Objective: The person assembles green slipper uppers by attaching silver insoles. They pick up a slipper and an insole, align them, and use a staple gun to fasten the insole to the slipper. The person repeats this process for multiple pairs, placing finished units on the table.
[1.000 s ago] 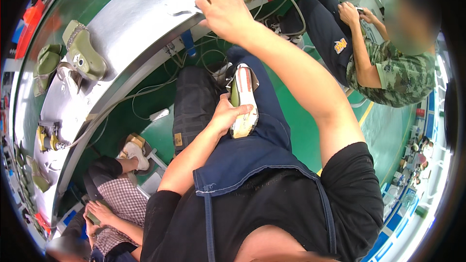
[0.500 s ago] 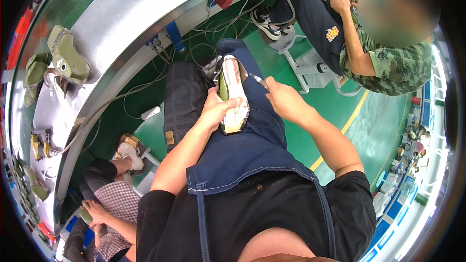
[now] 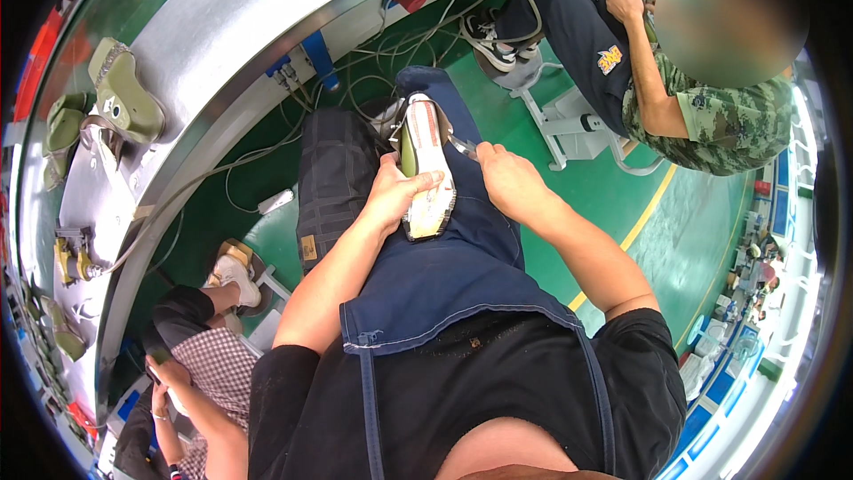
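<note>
On my lap lies a green shoe last with an upper on it (image 3: 430, 153), its pale underside up. A reddish strip runs along the far part of that underside, and the near end looks yellowish. My left hand (image 3: 394, 196) is closed round its left side, the thumb lying across the underside. In my closed right hand (image 3: 515, 181) is a slim metal hand tool (image 3: 463, 147); its exact kind is too small to tell. The tool's tip meets the right edge of the upper near the far end. A dark blue apron (image 3: 444, 276) covers my lap.
A curved metal workbench (image 3: 222, 36) runs along the left, holding green shoe lasts (image 3: 129, 107) and brass-coloured fittings (image 3: 75, 258). Cables and a white power strip (image 3: 276, 202) lie beneath it. One co-worker (image 3: 711, 116) sits at right, another (image 3: 209, 364) at lower left.
My right hand and the tool have shifted slightly left, toward the upper's edge. The shoe has moved a little away from me. At lower left the co-worker's hands have moved.
</note>
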The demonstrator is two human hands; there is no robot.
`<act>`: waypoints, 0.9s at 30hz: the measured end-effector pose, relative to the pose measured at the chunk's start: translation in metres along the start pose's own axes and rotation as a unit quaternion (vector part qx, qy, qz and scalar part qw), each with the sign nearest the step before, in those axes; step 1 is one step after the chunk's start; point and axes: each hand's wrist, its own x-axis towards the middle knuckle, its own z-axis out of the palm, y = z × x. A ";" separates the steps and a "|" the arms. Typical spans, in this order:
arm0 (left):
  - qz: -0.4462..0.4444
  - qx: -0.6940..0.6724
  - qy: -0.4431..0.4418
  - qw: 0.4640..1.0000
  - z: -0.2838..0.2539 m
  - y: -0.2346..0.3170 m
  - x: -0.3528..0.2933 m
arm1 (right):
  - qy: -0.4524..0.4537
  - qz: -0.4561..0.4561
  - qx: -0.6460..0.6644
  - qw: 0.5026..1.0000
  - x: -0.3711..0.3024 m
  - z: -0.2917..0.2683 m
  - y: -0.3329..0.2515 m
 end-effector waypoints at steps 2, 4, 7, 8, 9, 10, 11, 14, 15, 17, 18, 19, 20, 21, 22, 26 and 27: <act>-0.004 0.001 0.001 1.000 -0.001 0.000 0.001 | 0.003 -0.001 -0.003 1.000 0.000 0.001 -0.001; 0.000 0.004 -0.004 1.000 -0.001 -0.001 0.001 | 0.003 0.000 -0.006 1.000 0.000 0.002 -0.002; 0.004 0.006 -0.003 1.000 -0.002 -0.002 0.002 | 0.004 0.005 0.002 1.000 -0.001 0.004 -0.002; 0.003 0.007 0.000 1.000 -0.001 -0.002 0.002 | -0.002 0.006 0.003 1.000 0.000 0.004 -0.002; 0.004 0.009 0.000 1.000 -0.002 -0.002 0.001 | -0.005 0.006 0.006 1.000 0.000 0.004 -0.002; 0.001 0.012 0.002 1.000 -0.002 -0.002 0.001 | -0.008 0.009 0.008 1.000 0.000 0.005 -0.001; -0.001 0.013 0.005 1.000 -0.002 -0.001 0.001 | -0.015 0.006 0.009 1.000 0.000 0.005 -0.001; -0.005 0.011 0.003 1.000 -0.003 0.001 0.001 | -0.033 0.004 0.014 0.999 0.001 0.004 0.000; -0.008 0.016 0.000 1.000 -0.003 0.001 0.000 | -0.038 0.000 0.020 0.999 0.001 0.004 0.000; -0.020 0.019 0.003 1.000 -0.003 0.002 0.000 | -0.038 -0.014 0.028 0.999 0.001 0.003 0.001; -0.016 0.015 0.001 1.000 -0.003 0.002 0.000 | -0.033 -0.023 0.029 0.999 0.001 0.002 0.001; -0.012 0.009 0.000 1.000 -0.002 0.002 0.000 | -0.028 -0.031 0.031 0.999 0.001 0.001 0.001; -0.009 0.001 0.001 1.000 -0.002 0.003 0.000 | -0.031 -0.033 0.028 0.999 0.001 0.001 0.001; -0.008 0.009 0.001 1.000 -0.001 0.003 0.001 | -0.033 -0.035 0.024 0.999 0.001 0.000 0.001; -0.010 0.015 0.003 1.000 -0.001 0.003 0.001 | -0.036 -0.036 0.021 0.998 0.002 0.000 0.001; -0.010 0.014 -0.008 1.000 -0.002 0.004 0.002 | -0.053 -0.034 0.027 0.998 0.002 -0.003 -0.003; -0.011 0.016 -0.008 1.000 -0.002 0.004 0.003 | -0.052 -0.040 0.013 0.998 0.002 -0.003 -0.005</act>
